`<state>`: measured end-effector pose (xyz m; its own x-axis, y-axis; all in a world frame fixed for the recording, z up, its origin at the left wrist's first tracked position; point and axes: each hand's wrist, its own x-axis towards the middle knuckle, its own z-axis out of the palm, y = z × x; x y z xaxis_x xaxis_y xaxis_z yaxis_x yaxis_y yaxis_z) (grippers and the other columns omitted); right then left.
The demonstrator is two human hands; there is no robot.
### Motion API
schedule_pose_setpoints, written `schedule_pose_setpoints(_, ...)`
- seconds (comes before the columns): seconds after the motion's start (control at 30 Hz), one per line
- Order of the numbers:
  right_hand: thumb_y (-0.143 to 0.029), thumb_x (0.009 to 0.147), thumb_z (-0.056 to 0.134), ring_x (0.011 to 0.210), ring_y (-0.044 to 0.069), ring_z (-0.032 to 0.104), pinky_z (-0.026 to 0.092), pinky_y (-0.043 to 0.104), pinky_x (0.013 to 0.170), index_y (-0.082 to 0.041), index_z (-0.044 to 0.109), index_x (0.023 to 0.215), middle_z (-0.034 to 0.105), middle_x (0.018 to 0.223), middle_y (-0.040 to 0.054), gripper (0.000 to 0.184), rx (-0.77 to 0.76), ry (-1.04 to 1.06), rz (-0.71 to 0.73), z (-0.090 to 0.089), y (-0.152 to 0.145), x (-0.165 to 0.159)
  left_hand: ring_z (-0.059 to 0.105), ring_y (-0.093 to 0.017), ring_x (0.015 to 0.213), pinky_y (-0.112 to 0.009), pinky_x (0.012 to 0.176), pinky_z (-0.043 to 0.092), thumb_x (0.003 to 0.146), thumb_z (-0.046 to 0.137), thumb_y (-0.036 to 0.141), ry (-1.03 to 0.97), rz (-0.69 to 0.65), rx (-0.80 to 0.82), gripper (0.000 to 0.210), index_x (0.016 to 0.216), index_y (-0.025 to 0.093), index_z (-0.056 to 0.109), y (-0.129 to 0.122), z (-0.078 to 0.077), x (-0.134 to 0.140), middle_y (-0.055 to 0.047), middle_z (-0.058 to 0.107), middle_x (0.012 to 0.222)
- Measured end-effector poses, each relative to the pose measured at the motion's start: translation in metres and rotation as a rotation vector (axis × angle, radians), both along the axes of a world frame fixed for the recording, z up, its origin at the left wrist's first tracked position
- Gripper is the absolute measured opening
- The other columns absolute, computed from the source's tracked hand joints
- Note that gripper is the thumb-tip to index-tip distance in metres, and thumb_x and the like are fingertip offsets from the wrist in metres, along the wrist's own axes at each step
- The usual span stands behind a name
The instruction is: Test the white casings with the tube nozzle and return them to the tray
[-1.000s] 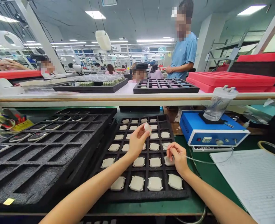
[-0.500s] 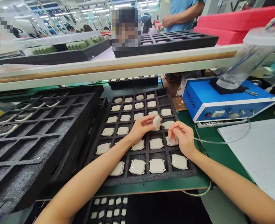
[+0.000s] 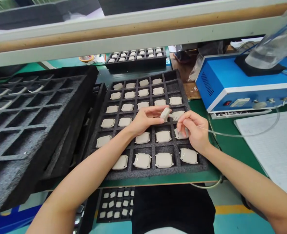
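Observation:
Over the black foam tray (image 3: 143, 178), my left hand (image 3: 147, 118) pinches a cream watch case (image 3: 165, 113) by its edges, thumb below and fingers above. The case is tipped on its side. Close on its right, my right hand (image 3: 193, 130) is closed around the end of a thin clear tube (image 3: 227, 133). A fine tip seems to point from these fingers toward the case; whether it touches cannot be made out. Similar cream cases, such as one in the front row (image 3: 164, 160), lie singly in the tray's compartments. My left forearm covers some compartments.
The tube runs to a blue control box (image 3: 250, 81) at right, under a clear cylinder (image 3: 267, 48). Stacked foam trays (image 3: 43, 136) stand close on the left. A shelf rail (image 3: 133, 35) crosses above. Papers (image 3: 275, 143) lie at right; another filled tray (image 3: 136, 63) stands behind.
The view has tilted down, so the people beyond the shelf are out of sight. My left hand has turned the watch case somewhat; both hands keep their holds.

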<state>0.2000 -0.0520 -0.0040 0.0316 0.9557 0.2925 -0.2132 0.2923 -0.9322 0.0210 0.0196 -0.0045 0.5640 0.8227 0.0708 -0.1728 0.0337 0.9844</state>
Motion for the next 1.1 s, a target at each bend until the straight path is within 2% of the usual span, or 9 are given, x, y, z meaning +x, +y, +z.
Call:
schedule_pose_setpoints(0.3,-0.022,0.080,0.051,0.035,0.006,0.039,0.031,0.020,0.037,-0.017,0.056,0.071,0.058,0.052,-0.0034,0.011,-0.003,-0.023,-0.009,0.0034,-0.0005,-0.0013,0.064,-0.021,0.098,-0.036,0.094,0.044,0.060,0.080,0.019,-0.004,-0.015,-0.009,0.045,0.103,0.026,0.072,-0.0005,0.0024,0.0003,-0.005,0.072,0.106)
schedule_pose_setpoints(0.6,-0.024,0.081,0.051,0.035,0.005,0.040,0.032,0.020,0.037,-0.018,0.056,0.071,0.057,0.052,-0.0038,0.013,-0.008,-0.046,-0.007,0.0034,-0.0002,-0.0015,0.064,-0.026,0.100,-0.042,0.096,0.043,0.059,0.081,0.020,0.015,-0.007,0.007,0.047,0.104,0.023,0.071,-0.0001,0.0021,0.0004,-0.007,0.071,0.107)
schedule_pose_setpoints(0.83,-0.022,0.079,0.050,0.034,0.005,0.039,0.031,0.019,0.036,-0.017,0.056,0.070,0.057,0.051,-0.0036,0.012,-0.022,-0.021,0.002,0.0038,0.0010,-0.0020,0.064,-0.023,0.100,-0.036,0.093,0.045,0.062,0.079,0.018,0.012,-0.036,0.006,0.046,0.106,0.024,0.070,0.0006,0.0005,-0.0003,-0.006,0.070,0.110)
schedule_pose_setpoints(1.1,-0.024,0.077,0.052,0.033,0.005,0.038,0.030,0.019,0.035,-0.017,0.055,0.069,0.057,0.050,-0.0037,0.011,-0.060,0.002,-0.001,0.0046,0.0012,-0.0044,0.064,-0.023,0.100,-0.036,0.094,0.044,0.061,0.079,0.018,0.027,-0.023,-0.007,0.047,0.106,0.022,0.070,0.0015,-0.0008,-0.0008,-0.008,0.070,0.110)
